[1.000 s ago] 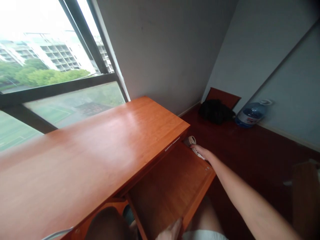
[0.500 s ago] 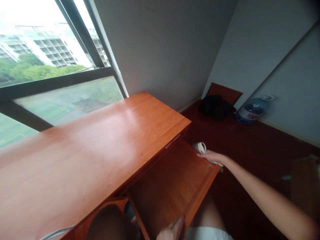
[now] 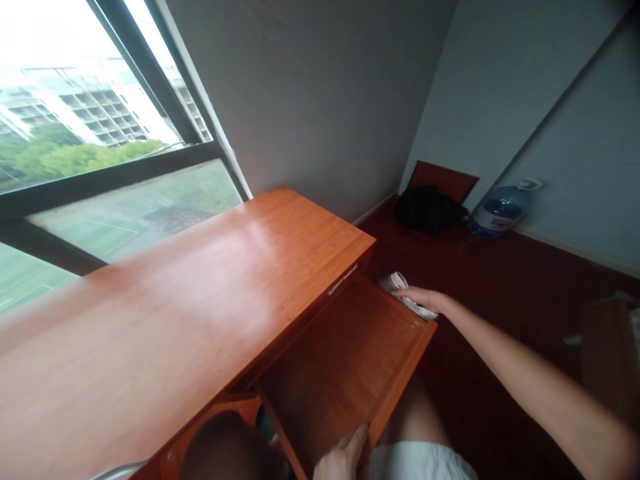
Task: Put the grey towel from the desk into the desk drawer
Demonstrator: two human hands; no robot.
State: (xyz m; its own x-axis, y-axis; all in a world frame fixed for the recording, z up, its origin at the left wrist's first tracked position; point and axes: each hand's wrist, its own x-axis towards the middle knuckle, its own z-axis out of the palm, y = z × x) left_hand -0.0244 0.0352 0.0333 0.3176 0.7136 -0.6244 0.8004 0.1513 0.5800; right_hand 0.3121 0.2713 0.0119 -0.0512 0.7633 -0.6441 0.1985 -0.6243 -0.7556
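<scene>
A wooden drawer [image 3: 330, 360] is pulled out from under the reddish-brown desk [image 3: 225, 287]. At the bottom of the view my left hand [image 3: 341, 459] grips the drawer's front panel, fingers over its top edge. My right hand [image 3: 423, 299] is closed on a pale, folded cloth [image 3: 397, 283] at the drawer's right side, near its front corner. The cloth lies along the outside of that side wall, and part of it is hidden by the hand and the wall. Nothing lies on the visible drawer bottom.
My bent knee [image 3: 217, 443] is beside the drawer's left side, under the desk edge. A window [image 3: 125, 167] borders the desk. On the floor by the wall are a dark heap [image 3: 430, 209], a reddish board [image 3: 445, 179] and a large water bottle [image 3: 503, 210].
The view has shifted slightly. My right hand and the cloth have moved a little along the drawer's side toward the desk. My left hand keeps its grip on the front panel.
</scene>
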